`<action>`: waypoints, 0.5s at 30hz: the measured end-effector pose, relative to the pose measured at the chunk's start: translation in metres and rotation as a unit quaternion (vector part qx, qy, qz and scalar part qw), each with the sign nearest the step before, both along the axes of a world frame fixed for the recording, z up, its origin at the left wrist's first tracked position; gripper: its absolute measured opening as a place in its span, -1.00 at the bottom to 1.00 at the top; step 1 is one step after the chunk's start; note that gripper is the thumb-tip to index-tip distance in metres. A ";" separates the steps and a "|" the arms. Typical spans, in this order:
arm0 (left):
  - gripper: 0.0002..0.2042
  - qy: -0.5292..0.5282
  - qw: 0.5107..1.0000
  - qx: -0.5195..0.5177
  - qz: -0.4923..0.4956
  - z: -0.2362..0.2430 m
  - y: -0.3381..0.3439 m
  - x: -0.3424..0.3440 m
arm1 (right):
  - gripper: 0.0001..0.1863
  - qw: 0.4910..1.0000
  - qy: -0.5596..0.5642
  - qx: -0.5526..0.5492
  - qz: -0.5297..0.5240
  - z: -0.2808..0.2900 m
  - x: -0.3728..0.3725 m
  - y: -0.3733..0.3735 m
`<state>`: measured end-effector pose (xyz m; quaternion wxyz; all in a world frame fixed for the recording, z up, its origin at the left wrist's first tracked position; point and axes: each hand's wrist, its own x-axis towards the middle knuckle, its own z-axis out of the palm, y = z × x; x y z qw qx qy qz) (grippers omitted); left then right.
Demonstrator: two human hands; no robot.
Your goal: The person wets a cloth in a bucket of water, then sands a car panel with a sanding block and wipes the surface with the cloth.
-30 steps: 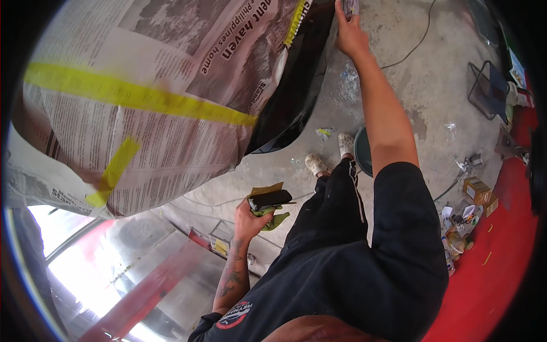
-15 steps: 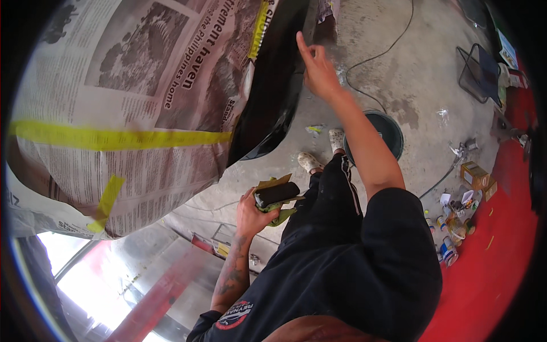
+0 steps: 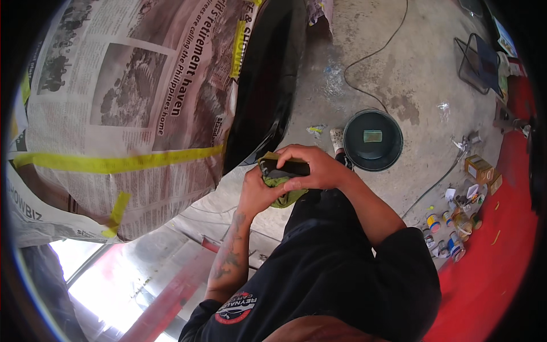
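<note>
A black block (image 3: 295,168), elongated and roughly crosswise, is held up to the left of the round dark tub (image 3: 388,150), partly covered. A mustard-brown sheet (image 3: 268,155), apparently sandpaper, shows at its far left end, farther from the tub. Beneath bunches a crumpled green cloth (image 3: 290,199), also left of the tub.

The block (image 3: 292,167) is right of the newspaper (image 3: 134,85) and left of the bucket (image 3: 373,161).
</note>
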<state>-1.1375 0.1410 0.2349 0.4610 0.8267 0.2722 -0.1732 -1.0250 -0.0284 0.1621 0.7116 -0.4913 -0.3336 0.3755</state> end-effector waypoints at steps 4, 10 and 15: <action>-0.62 0.083 0.996 -0.032 -0.013 0.002 0.002 0.013 | -0.63 0.999 -0.013 -0.030 -0.022 0.005 0.005 -0.002; -0.71 0.072 0.996 -0.001 -0.047 0.009 -0.001 0.026 | -0.65 0.991 0.017 -0.086 -0.097 0.000 0.021 0.004; -0.45 0.012 0.997 -0.052 0.050 0.019 0.001 0.021 | -0.60 0.896 -0.072 -0.128 -0.420 -0.031 0.081 0.049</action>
